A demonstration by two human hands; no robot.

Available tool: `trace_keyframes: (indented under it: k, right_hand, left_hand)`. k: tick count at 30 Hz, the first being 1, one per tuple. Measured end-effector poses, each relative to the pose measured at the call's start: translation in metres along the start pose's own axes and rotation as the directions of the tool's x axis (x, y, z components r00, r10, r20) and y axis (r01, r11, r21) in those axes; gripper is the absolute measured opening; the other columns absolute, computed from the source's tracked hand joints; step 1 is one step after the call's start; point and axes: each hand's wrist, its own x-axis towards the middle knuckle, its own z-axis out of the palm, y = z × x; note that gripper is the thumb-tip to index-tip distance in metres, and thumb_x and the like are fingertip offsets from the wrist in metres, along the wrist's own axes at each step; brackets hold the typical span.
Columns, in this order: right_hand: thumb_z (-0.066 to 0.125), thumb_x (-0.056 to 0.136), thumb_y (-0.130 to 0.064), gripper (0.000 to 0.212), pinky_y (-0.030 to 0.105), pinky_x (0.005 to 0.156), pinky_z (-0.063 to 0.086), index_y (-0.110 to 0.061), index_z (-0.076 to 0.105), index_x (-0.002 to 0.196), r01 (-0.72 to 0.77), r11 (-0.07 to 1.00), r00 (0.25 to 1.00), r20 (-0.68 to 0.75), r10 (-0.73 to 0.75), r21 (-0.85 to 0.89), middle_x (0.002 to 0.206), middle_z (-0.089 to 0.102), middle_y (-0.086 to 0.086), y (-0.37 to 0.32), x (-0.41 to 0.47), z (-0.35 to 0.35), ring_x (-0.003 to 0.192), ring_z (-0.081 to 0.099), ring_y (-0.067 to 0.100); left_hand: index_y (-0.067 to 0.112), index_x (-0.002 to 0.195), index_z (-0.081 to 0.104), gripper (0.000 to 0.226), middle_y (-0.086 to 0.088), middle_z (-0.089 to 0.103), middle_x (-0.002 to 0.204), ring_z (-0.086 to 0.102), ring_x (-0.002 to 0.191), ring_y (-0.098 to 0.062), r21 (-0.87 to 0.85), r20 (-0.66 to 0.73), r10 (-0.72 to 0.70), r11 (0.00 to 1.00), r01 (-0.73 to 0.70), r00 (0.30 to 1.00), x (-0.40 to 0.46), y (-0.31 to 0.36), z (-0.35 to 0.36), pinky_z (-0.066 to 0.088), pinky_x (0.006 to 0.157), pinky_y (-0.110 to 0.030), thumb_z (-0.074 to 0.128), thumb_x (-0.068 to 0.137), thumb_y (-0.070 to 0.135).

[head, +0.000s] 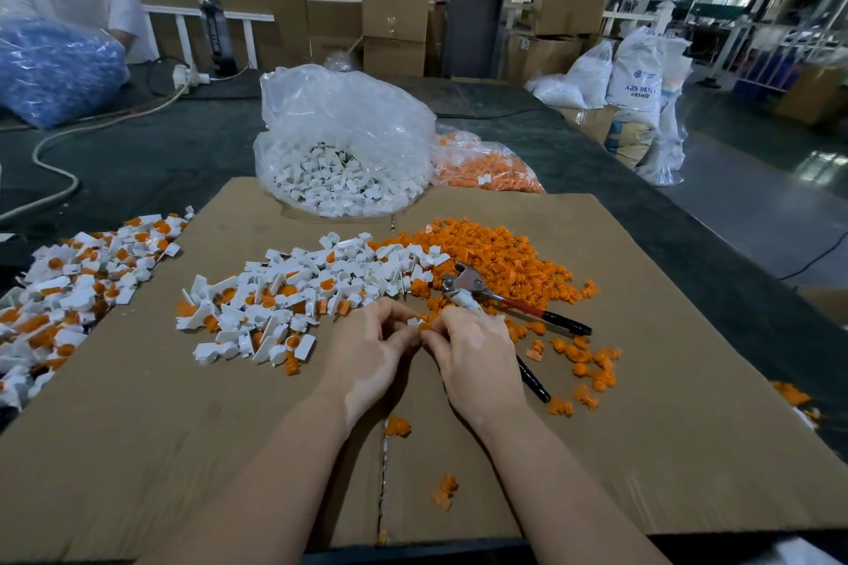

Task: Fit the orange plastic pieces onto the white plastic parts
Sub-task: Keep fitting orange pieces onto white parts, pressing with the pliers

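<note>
My left hand (371, 351) and my right hand (472, 353) meet over the cardboard sheet (183, 450). Between their fingertips they pinch a small white part (415, 322) and an orange piece (424, 328), pressed against each other. Just beyond the hands lies a heap of white parts (293, 289), some with orange in them. A heap of loose orange pieces (495, 252) lies to the right of it. A pile of white parts fitted with orange (69, 289) lies at the left edge.
Red-and-black-handled pliers (514, 303) lie right behind my right hand. A clear bag of white parts (344, 142) and a bag of orange pieces (486, 165) stand at the back. Stray orange pieces (583, 367) dot the cardboard. A person in white sits far left.
</note>
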Motion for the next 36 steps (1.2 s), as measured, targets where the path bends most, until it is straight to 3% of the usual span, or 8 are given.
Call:
trace_keyframes:
  k: [4, 11, 20, 24, 28, 33, 36]
  right_hand:
    - [0.063, 0.086, -0.02, 0.015, 0.031, 0.067, 0.037, -0.009, 0.06, 0.077, -0.001, 1.0, 1.0, -0.006, 0.001, 0.026, 0.075, 0.06, 0.004, 0.0005, 0.0009, 0.0011, 0.074, 0.052, 0.021]
    - [0.06, 0.089, -0.021, 0.013, 0.03, 0.07, 0.042, -0.009, 0.062, 0.082, 0.001, 1.0, 1.0, 0.005, -0.001, 0.026, 0.08, 0.061, 0.003, 0.0016, 0.0002, 0.0025, 0.08, 0.053, 0.019]
    - [0.06, 0.089, -0.02, 0.013, 0.03, 0.072, 0.043, -0.009, 0.063, 0.083, -0.002, 1.0, 1.0, 0.004, 0.002, 0.031, 0.082, 0.062, 0.003, 0.0023, 0.0007, 0.0034, 0.082, 0.053, 0.018]
    - [0.059, 0.089, -0.021, 0.013, 0.03, 0.073, 0.043, -0.009, 0.063, 0.084, -0.005, 1.0, 1.0, 0.007, 0.005, 0.027, 0.084, 0.062, 0.003, 0.0023, 0.0008, 0.0033, 0.085, 0.053, 0.019]
    - [0.058, 0.09, -0.022, 0.014, 0.028, 0.075, 0.041, -0.01, 0.062, 0.086, -0.004, 1.0, 1.0, 0.013, 0.004, 0.017, 0.086, 0.062, 0.003, 0.0027, 0.0003, 0.0025, 0.086, 0.052, 0.018]
    - [0.057, 0.091, -0.022, 0.014, 0.029, 0.075, 0.041, -0.009, 0.062, 0.087, -0.002, 1.0, 1.0, 0.022, 0.002, 0.006, 0.087, 0.062, 0.003, 0.0027, 0.0007, 0.0022, 0.086, 0.052, 0.018]
    - [0.057, 0.091, -0.021, 0.014, 0.029, 0.074, 0.041, -0.009, 0.062, 0.086, -0.001, 1.0, 1.0, 0.027, 0.0, 0.008, 0.085, 0.062, 0.003, 0.003, 0.0007, 0.0022, 0.085, 0.053, 0.019]
  left_hand:
    - [0.026, 0.083, 0.061, 0.009, 0.008, 0.063, 0.073, 0.055, 0.07, -0.006, 0.005, -0.014, 0.014, 1.0, -0.013, 1.0, 0.001, -0.0018, 0.0011, 0.037, 0.057, -0.006, 0.063, 0.086, 0.019]
    - [0.028, 0.083, 0.06, 0.01, 0.005, 0.065, 0.076, 0.058, 0.074, -0.009, 0.012, -0.012, 0.006, 1.0, -0.006, 1.0, 0.0014, -0.0028, 0.0007, 0.039, 0.059, -0.015, 0.064, 0.086, 0.02]
    - [0.028, 0.083, 0.059, 0.008, 0.004, 0.067, 0.079, 0.061, 0.076, -0.01, 0.012, -0.016, 0.008, 1.0, -0.008, 1.0, 0.0014, -0.0034, 0.0014, 0.043, 0.064, -0.019, 0.063, 0.086, 0.021]
    - [0.027, 0.084, 0.061, 0.006, 0.007, 0.065, 0.077, 0.059, 0.074, -0.008, 0.024, -0.026, 0.008, 1.0, -0.007, 1.0, 0.0022, -0.0044, 0.0019, 0.038, 0.059, -0.016, 0.064, 0.086, 0.022]
    - [0.025, 0.086, 0.062, 0.004, 0.005, 0.067, 0.078, 0.061, 0.075, -0.01, 0.016, -0.018, 0.002, 1.0, -0.001, 1.0, 0.002, -0.0039, 0.0017, 0.044, 0.065, -0.022, 0.064, 0.086, 0.022]
    - [0.025, 0.086, 0.062, 0.003, 0.009, 0.063, 0.075, 0.055, 0.07, -0.005, 0.035, -0.02, -0.001, 0.999, 0.002, 1.0, 0.0012, -0.0021, 0.0009, 0.036, 0.056, -0.014, 0.064, 0.086, 0.023]
    - [0.024, 0.088, 0.062, 0.002, 0.007, 0.064, 0.078, 0.057, 0.074, -0.008, 0.032, -0.017, -0.009, 0.999, 0.01, 1.0, 0.0004, -0.0004, 0.0004, 0.038, 0.06, -0.017, 0.063, 0.086, 0.023]
